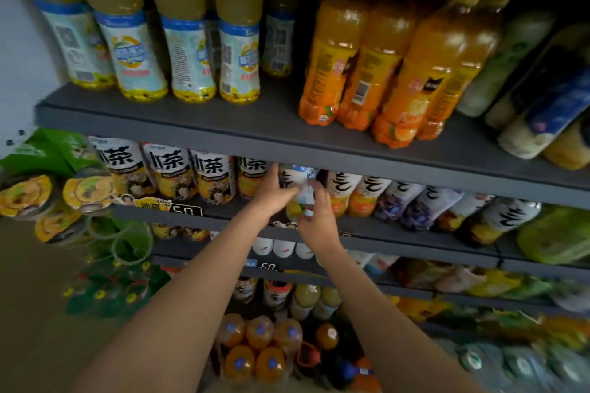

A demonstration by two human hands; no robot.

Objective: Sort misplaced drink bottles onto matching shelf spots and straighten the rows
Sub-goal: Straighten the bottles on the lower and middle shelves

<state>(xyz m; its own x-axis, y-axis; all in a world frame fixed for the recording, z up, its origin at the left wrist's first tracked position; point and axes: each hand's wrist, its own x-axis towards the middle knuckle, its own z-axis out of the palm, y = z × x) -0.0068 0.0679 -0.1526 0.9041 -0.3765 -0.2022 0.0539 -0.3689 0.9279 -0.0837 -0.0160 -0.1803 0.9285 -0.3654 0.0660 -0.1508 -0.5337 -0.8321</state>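
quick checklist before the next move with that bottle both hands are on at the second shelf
1. Grip: left hand and right hand both sit on the white-labelled bottle; finger wrap is blurred. Cannot tell.
2. Bottle upright: it leans with the neighbouring row. Cannot tell if seated.
3. Matching spot: it stands between the tea bottles on the left and the white-and-black label row on the right; its own label is hidden. Cannot tell.
4. Headroom: its top sits just under the upper shelf edge. Tight, not ok for lifting straight up.
5. Neighbours: bottles on both sides stand close. Ok, but pull out slowly.
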